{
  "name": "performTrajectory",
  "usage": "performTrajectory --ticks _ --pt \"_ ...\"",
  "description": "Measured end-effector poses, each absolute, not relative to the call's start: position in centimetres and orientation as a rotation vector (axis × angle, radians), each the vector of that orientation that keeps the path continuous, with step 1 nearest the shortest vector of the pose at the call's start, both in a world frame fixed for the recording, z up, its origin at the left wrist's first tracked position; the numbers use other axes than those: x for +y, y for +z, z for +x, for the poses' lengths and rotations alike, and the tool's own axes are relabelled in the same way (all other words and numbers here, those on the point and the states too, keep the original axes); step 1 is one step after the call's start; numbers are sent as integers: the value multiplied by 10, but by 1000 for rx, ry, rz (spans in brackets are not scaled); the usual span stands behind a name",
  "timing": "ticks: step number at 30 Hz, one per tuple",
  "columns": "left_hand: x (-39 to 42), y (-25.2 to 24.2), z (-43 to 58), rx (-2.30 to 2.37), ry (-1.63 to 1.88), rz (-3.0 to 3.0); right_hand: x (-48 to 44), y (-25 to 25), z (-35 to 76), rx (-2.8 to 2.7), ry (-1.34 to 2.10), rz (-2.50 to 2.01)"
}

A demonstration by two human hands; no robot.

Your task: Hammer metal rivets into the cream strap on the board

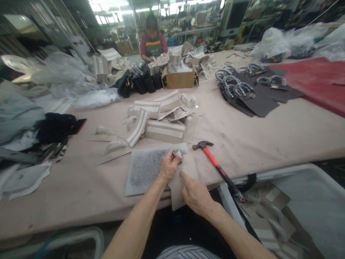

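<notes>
A beige bag panel (176, 192) hangs partly over the table's front edge, between my two hands. With closed fingers, my left hand (169, 166) grips a plastic-wrapped handle (177, 154) at the panel's upper end. My right hand (196, 193) is closed around the panel's right side, its index finger stretched against the surface near the handle; the other fingertips are hidden. Under and beside the left hand lies a pale pad (145, 169) with a dark, worn middle. To the right rests a hammer (212, 158) with a red and black handle, untouched.
Beige panels (164, 131) with wrapped handles lie piled beyond the pad. Dark panels (253, 95) sit at the right, near red material (318, 82). A cardboard box (180, 80) and black bags (140, 82) stand farther back. A bin (318, 180) holds more panels. Across the table sits a person (153, 41).
</notes>
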State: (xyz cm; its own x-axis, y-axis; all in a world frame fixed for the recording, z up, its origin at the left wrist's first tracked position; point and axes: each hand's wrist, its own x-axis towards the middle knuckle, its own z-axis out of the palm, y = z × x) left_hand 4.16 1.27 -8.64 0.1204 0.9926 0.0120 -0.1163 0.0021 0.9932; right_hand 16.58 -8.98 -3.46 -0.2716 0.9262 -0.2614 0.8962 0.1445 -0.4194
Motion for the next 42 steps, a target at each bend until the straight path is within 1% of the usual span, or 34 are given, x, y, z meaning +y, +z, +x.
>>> performTrajectory --ticks 7,9,13,15,16,18,20,22,24,26,28,31,33,36,38,40,42 --pt "11 -82 41 1097 1158 1375 -96 -33 186 -1967 891 -1678" --pt "10 -80 41 1122 1145 1487 -92 -34 208 -1836 734 -1719" --pt "8 -80 40 1167 1108 1707 -77 -44 259 -1826 216 -2091" --pt "8 -81 40 1175 1112 1762 -69 -49 277 -1904 189 -2249" --pt "7 -82 40 1175 1119 1774 -65 -50 283 -1891 280 -2283" --pt "6 -82 40 1164 1132 1767 -57 -48 288 -1747 580 -2268" --pt "6 -82 40 1136 1132 1740 -49 -42 286 -1571 895 -2170" --pt "5 -80 40 1112 1126 1720 -43 -31 279 -1495 1129 -2070" --pt "4 -79 39 1110 1125 1722 -41 -17 269 -1467 1260 -1999" --pt "4 -80 39 1119 1123 1751 -45 0 259 -1400 1296 -1945" --pt "4 -81 38 1124 1121 1783 -54 19 250 -1405 1111 -1895" --pt "3 -84 38 1128 1117 1792 -70 40 243 -1586 551 -1836" --pt "3 -86 39 1133 1114 1782 -78 44 242 -1786 317 -1853" --pt "2 -85 40 1165 1080 1769 -83 47 245 -2129 295 -1934" --pt "2 -84 40 1173 1063 1770 -81 57 247 -2212 252 -1917" --pt "1 -82 39 1148 1070 1773 -79 76 246 -2076 126 -1817" --pt "0 -81 38 1135 1079 1783 -79 91 244 -1785 -7 -1713"
